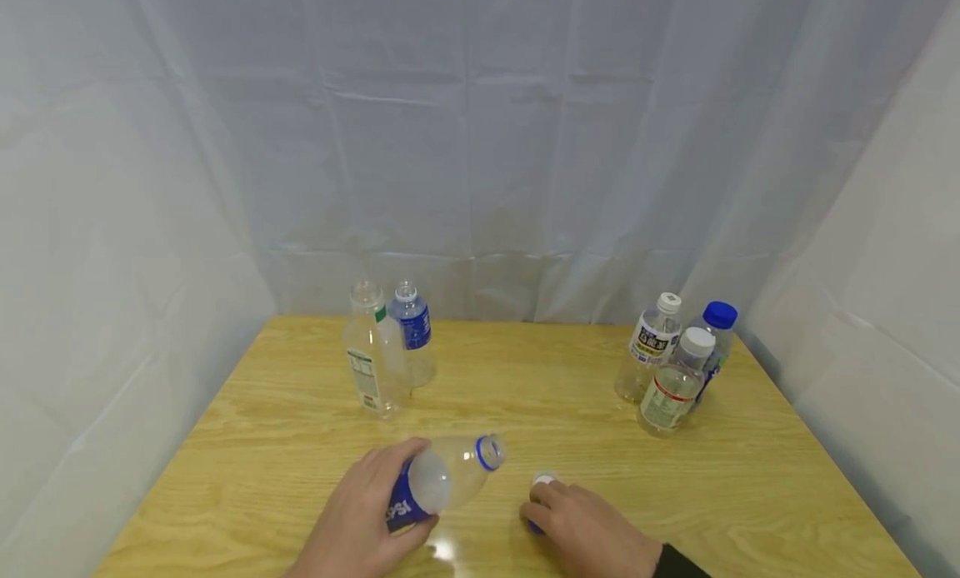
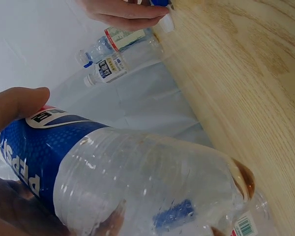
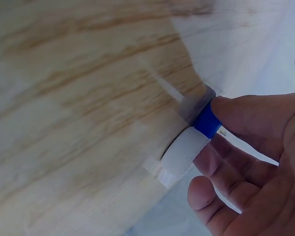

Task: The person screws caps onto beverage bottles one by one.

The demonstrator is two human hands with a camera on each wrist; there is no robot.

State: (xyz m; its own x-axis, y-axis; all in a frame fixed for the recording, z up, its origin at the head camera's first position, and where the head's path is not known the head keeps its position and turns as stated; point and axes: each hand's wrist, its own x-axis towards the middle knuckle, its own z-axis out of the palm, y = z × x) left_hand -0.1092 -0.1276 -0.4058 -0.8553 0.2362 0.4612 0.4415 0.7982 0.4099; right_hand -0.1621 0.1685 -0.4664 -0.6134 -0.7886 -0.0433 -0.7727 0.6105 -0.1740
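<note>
My left hand (image 1: 363,503) grips a clear Pepsi bottle (image 1: 450,476) with a blue label. The bottle lies tilted, its uncapped mouth toward the right, and its base is hidden by the hand. Low over the table to the right, my right hand (image 1: 581,524) pinches a blue bottle cap (image 3: 207,121) with thumb and fingers. Beside that cap a white bottle cap (image 3: 183,153) rests on the table, close to the fingers. In the head view the hand covers most of the blue cap (image 1: 535,528).
Two uncapped bottles stand at the back left: a large clear one (image 1: 375,357) and a blue-labelled one (image 1: 417,328). Three capped bottles cluster at the right, with a white-capped bottle (image 1: 671,395) in front. White sheeting (image 1: 480,145) surrounds the wooden table (image 1: 517,361).
</note>
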